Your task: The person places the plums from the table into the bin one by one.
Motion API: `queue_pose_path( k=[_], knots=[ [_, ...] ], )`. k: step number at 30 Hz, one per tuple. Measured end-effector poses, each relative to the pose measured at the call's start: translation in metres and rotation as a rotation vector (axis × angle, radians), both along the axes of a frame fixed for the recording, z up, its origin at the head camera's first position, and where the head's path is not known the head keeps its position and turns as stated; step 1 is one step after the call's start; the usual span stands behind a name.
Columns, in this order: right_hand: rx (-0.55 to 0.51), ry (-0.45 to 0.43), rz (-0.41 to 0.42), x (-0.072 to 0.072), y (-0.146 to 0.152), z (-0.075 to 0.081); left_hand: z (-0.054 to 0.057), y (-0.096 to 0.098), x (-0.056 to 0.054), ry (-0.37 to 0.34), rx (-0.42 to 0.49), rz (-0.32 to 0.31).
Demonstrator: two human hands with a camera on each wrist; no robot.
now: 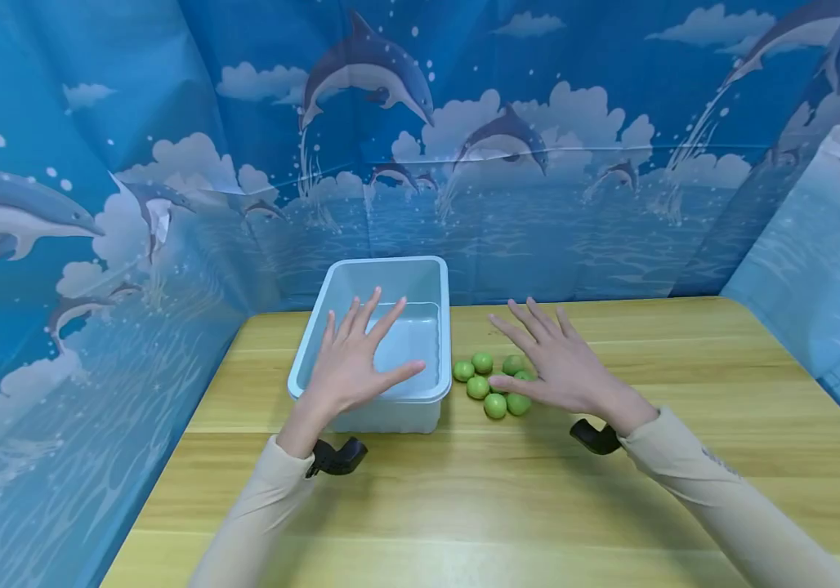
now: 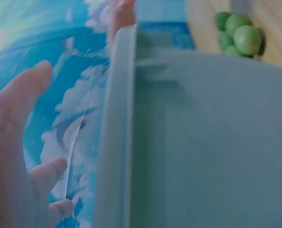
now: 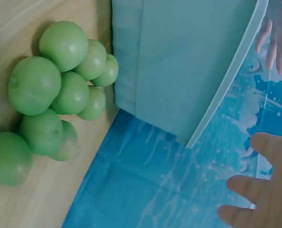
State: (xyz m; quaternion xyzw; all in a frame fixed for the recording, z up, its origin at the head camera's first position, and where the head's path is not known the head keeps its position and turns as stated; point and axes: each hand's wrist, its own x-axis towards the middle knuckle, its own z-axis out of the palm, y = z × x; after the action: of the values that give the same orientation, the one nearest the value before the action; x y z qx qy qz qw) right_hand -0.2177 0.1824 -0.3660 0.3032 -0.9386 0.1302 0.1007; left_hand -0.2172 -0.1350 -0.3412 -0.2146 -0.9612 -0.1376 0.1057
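My left hand (image 1: 350,363), fingers spread wide, is raised over a pale blue plastic bin (image 1: 390,418) and overlaps its left side in the head view. The bin stands uncovered, and the part of its floor that shows has nothing on it. To its right lies a loose cluster of several small round green fruits (image 1: 495,406). Just right of these my right hand (image 1: 567,371) is held up with fingers spread, its thumb overlapping some fruits. Neither hand holds anything. The right wrist view shows the fruits (image 3: 36,85) close beside the bin's wall (image 3: 188,57).
A light wood-grain table (image 1: 464,506) carries the bin and the fruits. Behind and around it hangs a blue curtain (image 1: 464,229) printed with dolphins, close to the table's back edge. A black strap mount (image 1: 342,457) sits at the left wrist, another (image 1: 595,438) at the right.
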Motion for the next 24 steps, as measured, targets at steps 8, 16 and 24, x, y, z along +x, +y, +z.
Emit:
queue_pose_path(
  k=[8, 16, 24],
  knots=[
    [-0.165, -0.047, -0.055, -0.005, 0.012, -0.019, -0.007, -0.034, 0.0, -0.004, 0.15, 0.134],
    [-0.284, -0.127, -0.159, -0.011, 0.026, -0.04, -0.018, -0.059, -0.006, -0.116, 0.256, 0.238],
    [-0.306, -0.167, -0.197, -0.015, 0.036, -0.057, -0.023, -0.067, -0.013, -0.232, 0.345, 0.284]
  ],
)
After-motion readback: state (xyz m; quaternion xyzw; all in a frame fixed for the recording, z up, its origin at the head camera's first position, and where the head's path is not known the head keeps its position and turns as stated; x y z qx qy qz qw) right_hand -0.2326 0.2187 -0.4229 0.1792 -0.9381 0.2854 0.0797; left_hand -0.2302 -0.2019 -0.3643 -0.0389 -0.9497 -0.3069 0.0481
